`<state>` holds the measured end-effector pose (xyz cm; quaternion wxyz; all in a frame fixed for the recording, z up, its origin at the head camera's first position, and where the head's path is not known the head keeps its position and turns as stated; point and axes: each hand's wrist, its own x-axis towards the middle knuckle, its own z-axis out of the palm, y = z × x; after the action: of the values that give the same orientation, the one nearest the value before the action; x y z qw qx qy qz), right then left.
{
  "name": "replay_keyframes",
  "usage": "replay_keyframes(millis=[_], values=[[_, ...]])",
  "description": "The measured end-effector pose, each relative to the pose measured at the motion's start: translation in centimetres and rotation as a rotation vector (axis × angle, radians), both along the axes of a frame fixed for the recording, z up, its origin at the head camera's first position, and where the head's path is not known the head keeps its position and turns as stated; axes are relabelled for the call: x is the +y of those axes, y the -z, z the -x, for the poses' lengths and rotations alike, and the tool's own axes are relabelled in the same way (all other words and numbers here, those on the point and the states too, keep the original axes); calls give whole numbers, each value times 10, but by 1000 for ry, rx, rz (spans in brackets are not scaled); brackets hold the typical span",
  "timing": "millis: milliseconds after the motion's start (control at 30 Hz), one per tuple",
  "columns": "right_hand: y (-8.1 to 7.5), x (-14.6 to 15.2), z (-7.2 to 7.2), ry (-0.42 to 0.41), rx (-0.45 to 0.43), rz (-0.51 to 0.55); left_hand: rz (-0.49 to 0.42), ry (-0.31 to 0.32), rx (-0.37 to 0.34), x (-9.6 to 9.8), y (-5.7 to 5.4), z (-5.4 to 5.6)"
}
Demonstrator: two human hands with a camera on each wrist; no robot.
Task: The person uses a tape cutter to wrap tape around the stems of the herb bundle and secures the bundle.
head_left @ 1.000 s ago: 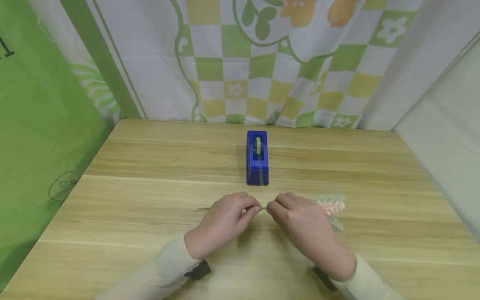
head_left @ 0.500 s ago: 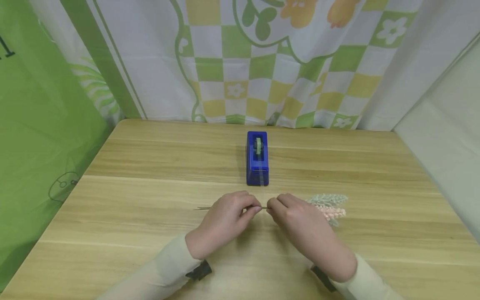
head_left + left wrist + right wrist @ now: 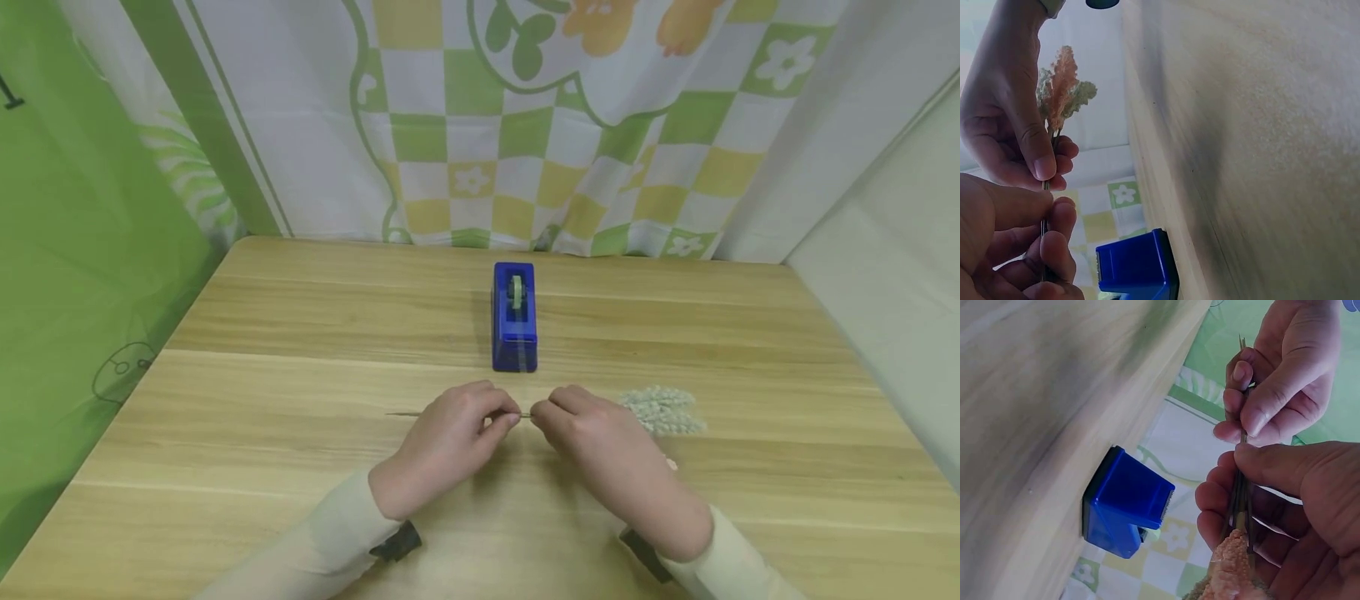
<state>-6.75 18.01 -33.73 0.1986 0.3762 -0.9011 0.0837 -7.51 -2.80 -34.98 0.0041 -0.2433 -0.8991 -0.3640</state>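
Observation:
A small bunch of flower sprigs, two pale green heads (image 3: 660,411) and a pink head (image 3: 1062,87), lies crosswise between both hands above the table. My left hand (image 3: 450,429) pinches the thin stems (image 3: 401,414) between thumb and fingers, and their bare ends stick out to the left. Close beside it, my right hand (image 3: 603,442) pinches the same stems nearer the heads. Only a short length of stem shows between the two hands. In the right wrist view the pink head (image 3: 1229,569) sits just below the right palm; in the head view that hand mostly hides it.
A blue tape dispenser (image 3: 515,321) with a roll of tape stands on the wooden table (image 3: 300,317), just beyond the hands. Behind the table hangs a checked curtain (image 3: 525,133). Green cloth (image 3: 75,250) hangs at the left.
The bunch has turned about its stems: the pink head went from between the green ones to mostly hidden below the right hand. Both hands stay in nearly the same place.

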Motion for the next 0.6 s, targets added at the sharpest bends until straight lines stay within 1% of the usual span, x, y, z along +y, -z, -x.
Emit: replay_keyframes(millis=[133,300,400,600], values=[[3,1,0,2,4,37,27,13,3,1,2,0],[5,0,2,0,16,77,15,3,22,0,3,1],[5,0,2,3,-4,83,0,0,32,0,4,2],[5,0,3,5,-52,56,-14,-4,25,0,4,2]])
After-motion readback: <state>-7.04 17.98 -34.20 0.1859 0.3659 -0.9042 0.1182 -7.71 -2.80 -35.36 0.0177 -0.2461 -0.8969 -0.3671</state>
